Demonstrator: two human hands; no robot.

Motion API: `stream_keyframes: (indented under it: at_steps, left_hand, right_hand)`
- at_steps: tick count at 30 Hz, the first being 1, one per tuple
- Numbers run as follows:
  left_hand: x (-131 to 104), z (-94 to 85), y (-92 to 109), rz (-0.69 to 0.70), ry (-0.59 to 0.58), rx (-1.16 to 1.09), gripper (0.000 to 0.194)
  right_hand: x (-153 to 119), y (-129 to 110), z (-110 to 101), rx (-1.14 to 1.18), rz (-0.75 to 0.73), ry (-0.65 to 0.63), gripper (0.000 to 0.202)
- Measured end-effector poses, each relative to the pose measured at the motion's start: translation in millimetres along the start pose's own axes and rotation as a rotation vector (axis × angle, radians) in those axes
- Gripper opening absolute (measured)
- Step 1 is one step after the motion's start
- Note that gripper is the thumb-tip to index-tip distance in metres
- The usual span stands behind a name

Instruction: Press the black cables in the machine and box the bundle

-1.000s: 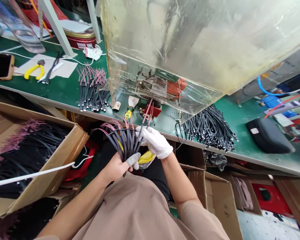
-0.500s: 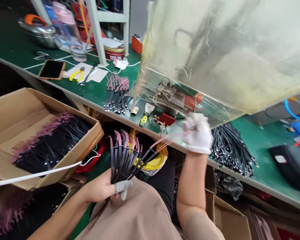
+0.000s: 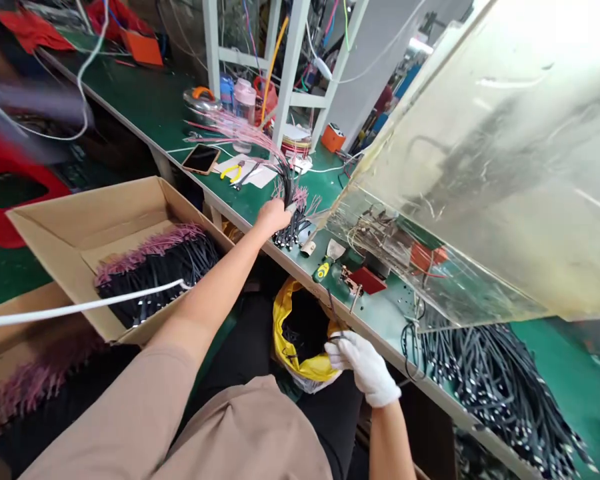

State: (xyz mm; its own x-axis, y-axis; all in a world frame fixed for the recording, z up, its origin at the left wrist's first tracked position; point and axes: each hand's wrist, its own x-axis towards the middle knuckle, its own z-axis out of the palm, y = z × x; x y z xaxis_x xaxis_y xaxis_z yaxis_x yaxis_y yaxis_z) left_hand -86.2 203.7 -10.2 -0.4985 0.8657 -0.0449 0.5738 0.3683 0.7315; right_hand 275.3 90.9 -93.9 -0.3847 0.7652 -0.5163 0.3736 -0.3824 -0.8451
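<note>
Two hands, one cable bundle (image 3: 291, 200)

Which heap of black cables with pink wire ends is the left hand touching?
The small bundle on the green bench, at the left hand. The other pink-ended heap lies in the open cardboard box below the bench, untouched.

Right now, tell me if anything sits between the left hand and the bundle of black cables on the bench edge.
Nothing visible does. The left hand is already on the bundle of black cables at the green bench edge. The gloved right hand is apart, at the yellow bag.
</note>
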Motion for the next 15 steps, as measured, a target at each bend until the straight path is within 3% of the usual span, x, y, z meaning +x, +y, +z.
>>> stream_keyframes:
  at_steps: [4, 8, 11, 15]
  left_hand:
    - [18.5, 23.5, 2.2, -0.113, -0.027, 0.173, 0.064]
    - [25.6, 51.3, 6.8, -0.162, -0.063, 0.257, 0.104]
    - [35.4, 66.1, 11.9, -0.180, -0.075, 0.298, 0.106]
    - [48.5, 71.1, 8.3, -0.195, -0.049, 0.314, 0.091]
  right_hand:
    - [15.7, 7.3, -7.2, -0.554, 0.017, 0.183, 0.044]
    - [22.8, 10.7, -19.7, -0.722, 0.072, 0.157, 0.053]
    - [24.7, 12.5, -22.0, -0.809, 0.060, 0.172, 0.050]
    - [25.6, 18.3, -21.2, -0.805, 0.028, 0.172, 0.055]
